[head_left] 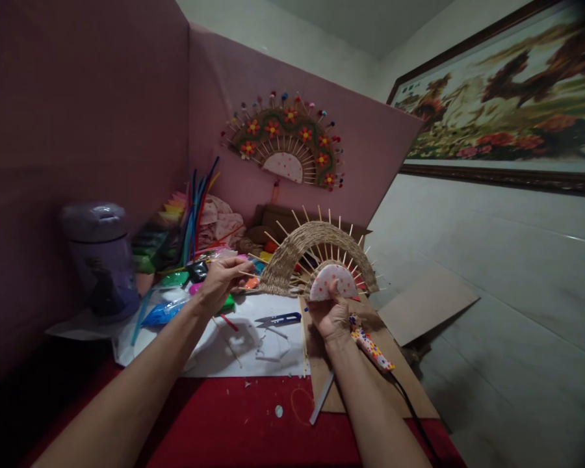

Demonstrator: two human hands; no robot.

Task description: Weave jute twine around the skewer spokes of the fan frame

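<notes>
A half-round fan [316, 235] of woven twine on thin wooden sticks stands upright above the table. My right hand [332, 318] grips its white, red-dotted half-circle base [332, 281], thumb in front and fingers behind. At the fan's left end, my left hand [225, 278] is closed in a pinch on the tip of an outer stick. Bare stick ends poke out past the twine band all round the arc. Below the fan, blue thread snips [279, 319] lie on a white sheet [199, 361]. Right of my right hand is a flower-patterned tool with a cord [370, 344], perhaps a glue gun.
A finished fan with flowers [290, 127] hangs on the pink board [365, 149]. Bags of coloured clay [163, 313], pipe cleaners [191, 221] and a purple flask [102, 263] stand left. Cardboard [390, 383] and a strip [322, 398] lie on the red cloth [234, 422].
</notes>
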